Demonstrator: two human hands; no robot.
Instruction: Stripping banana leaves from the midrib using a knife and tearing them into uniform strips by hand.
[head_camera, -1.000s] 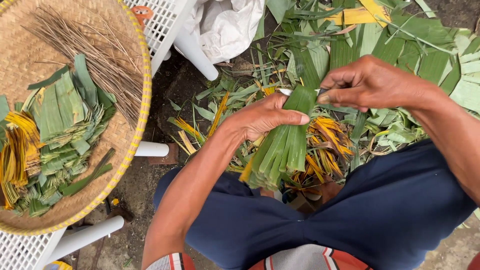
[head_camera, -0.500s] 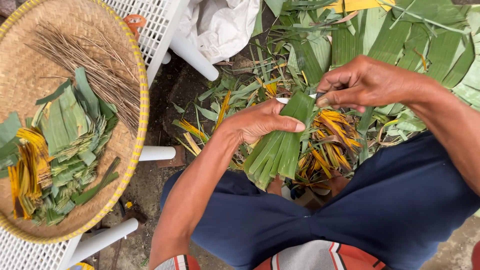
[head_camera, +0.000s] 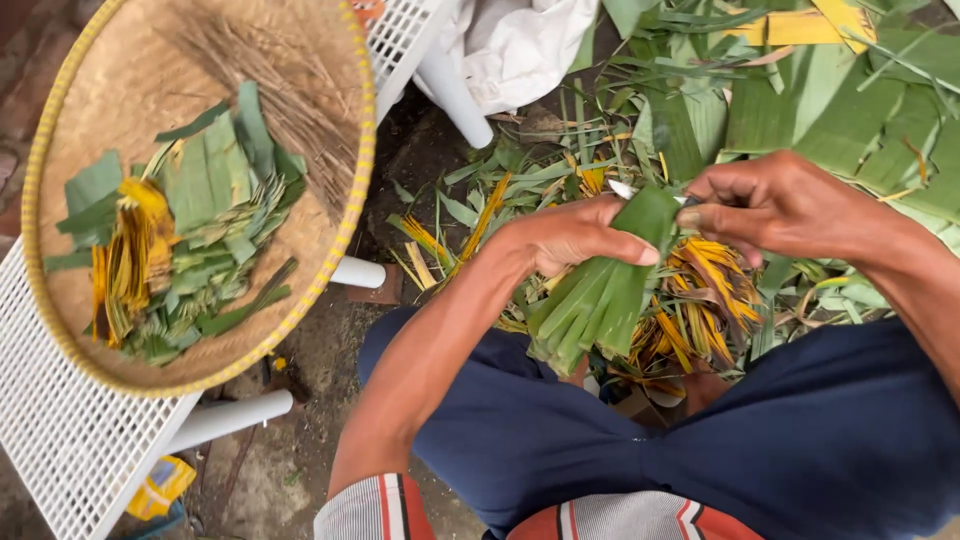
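My left hand grips a folded green leaf piece whose lower end is cut into a fringe of strips. My right hand is closed at the leaf's top edge, pinching a small blade whose pale tip shows beside the leaf. Both hands hover over my lap in dark blue trousers. Below the leaf lies a bunch of yellow-orange leaf strips.
A round woven tray at left holds cut green pieces, yellow strips and thin brown sticks; it rests on a white plastic lattice stool. Broad green leaves and trimmings cover the ground ahead. A white bag lies at top.
The view has shifted slightly; the tray sits a little further right. Both hands keep their hold on the leaf, with the right hand working at its top edge.
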